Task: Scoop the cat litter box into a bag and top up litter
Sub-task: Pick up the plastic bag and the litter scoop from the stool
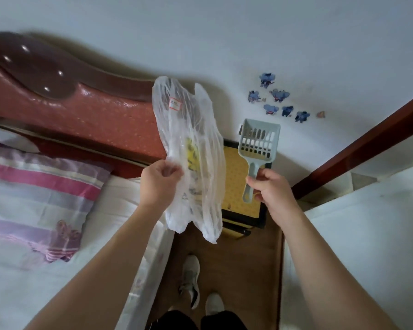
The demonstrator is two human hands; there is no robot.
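Observation:
My left hand (159, 181) pinches a thin clear plastic bag (191, 129) by its edge, and the bag hangs crumpled in front of me, with something yellow showing through it. My right hand (268, 186) grips the handle of a pale blue slotted litter scoop (258, 141), held upright with its head up. Below both hands, on the floor against the wall, stands the litter box (239, 186), yellow inside with a black rim; the bag hides its left part.
A bed with a red headboard (81, 108) and a striped pillow (34, 184) lies to the left. Another white bed (358, 246) is on the right. I stand in the narrow brown floor strip (236, 270) between them, shoes visible. A dark wooden beam (358, 144) runs along the right wall.

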